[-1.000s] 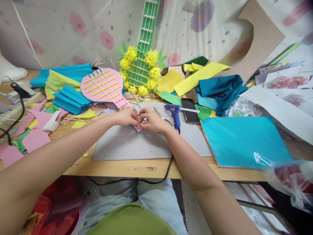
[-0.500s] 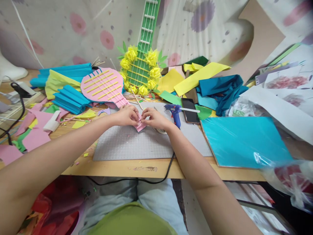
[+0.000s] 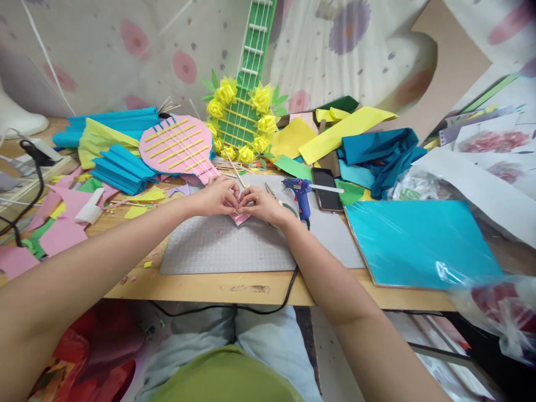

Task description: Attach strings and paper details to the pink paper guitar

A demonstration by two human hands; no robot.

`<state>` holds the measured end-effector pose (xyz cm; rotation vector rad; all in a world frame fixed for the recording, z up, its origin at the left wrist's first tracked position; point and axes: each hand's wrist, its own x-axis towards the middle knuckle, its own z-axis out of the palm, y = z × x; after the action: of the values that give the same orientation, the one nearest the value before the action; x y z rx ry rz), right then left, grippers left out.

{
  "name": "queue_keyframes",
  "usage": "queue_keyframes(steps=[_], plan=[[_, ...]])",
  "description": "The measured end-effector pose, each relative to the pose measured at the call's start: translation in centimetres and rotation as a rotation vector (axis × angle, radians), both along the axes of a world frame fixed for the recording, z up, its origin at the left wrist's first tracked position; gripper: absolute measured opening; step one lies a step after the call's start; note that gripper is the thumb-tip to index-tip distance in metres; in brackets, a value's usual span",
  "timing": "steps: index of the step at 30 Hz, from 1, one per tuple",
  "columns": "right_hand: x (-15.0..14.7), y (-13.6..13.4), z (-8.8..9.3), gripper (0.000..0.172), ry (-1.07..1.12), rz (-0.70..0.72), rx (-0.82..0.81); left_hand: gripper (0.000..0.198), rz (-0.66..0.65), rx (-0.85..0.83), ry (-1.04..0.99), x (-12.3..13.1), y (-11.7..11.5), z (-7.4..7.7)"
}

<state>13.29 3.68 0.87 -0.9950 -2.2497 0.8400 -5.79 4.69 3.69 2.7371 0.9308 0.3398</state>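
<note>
A pink paper guitar (image 3: 173,146) with yellow sticks and pale strings across its round body lies slanted, its neck reaching down onto the grey cutting mat (image 3: 226,254). Over the neck's lower end, my left hand (image 3: 218,195) is closed, fingertips pinched at the pink strip. From the other side my right hand (image 3: 263,204) is closed at the same spot, its fingertips meeting those of the left. Any small piece between the fingertips is hidden. Scissors (image 3: 271,191), partly covered by my right hand, lie beside a blue glue gun (image 3: 300,196) with a white glue stick in it.
Behind stands a green paper guitar (image 3: 247,78) with yellow paper flowers. A phone (image 3: 326,188) and a wrapped turquoise sheet pack (image 3: 422,243) lie to the right. Pink paper scraps (image 3: 62,237) and blue crepe paper (image 3: 123,169) cover the left. A black cord (image 3: 288,290) hangs over the front edge.
My right hand has shifted slightly left, so both hands' fingertips now meet over the neck's end. More of the scissors shows beside the glue gun.
</note>
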Motion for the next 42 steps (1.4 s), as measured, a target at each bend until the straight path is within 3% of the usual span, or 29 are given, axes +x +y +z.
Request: queue_keyframes(steps=[13, 26, 31, 42], plan=[[-0.4, -0.8, 0.4, 0.001, -0.019, 0.011, 0.082, 0.018, 0.026, -0.043, 0.028, 0.2, -0.4, 0.6], [-0.4, -1.3, 0.9, 0.006, -0.07, 0.023, 0.159, 0.023, 0.059, -0.275, 0.027, 0.0, 0.3, 0.5], [-0.2, -1.2, 0.8, 0.006, -0.077, 0.034, 0.127, 0.024, 0.168, -0.181, 0.049, 0.4, -0.3, 0.6], [-0.2, -1.1, 0.7, 0.003, -0.092, 0.037, 0.123, 0.015, 0.154, 0.168, -0.049, 1.0, -2.0, -0.1]])
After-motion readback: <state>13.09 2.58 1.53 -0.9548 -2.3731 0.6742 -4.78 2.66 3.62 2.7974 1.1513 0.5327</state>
